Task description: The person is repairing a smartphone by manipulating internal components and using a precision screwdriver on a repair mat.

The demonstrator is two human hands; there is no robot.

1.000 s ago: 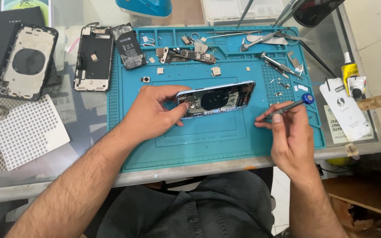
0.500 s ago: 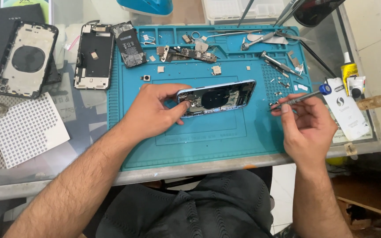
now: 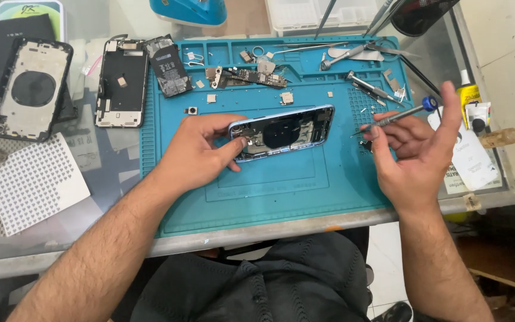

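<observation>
The opened blue-framed phone housing (image 3: 281, 132), internals exposed, lay near the middle of the teal silicone repair mat (image 3: 269, 191), tilted slightly. The left hand (image 3: 201, 149) gripped its left end, thumb and fingers pinching the frame edge. The right hand (image 3: 415, 149) was raised just right of the housing, palm turned up, fingers loosely spread, with the slim metal screwdriver with a blue cap (image 3: 397, 114) held between thumb and fingertips, tip pointing toward the housing. A separate black phone frame (image 3: 121, 83) and a black battery (image 3: 167, 64) lay at the mat's left edge; a white perforated sheet (image 3: 34, 182) lay further left.
</observation>
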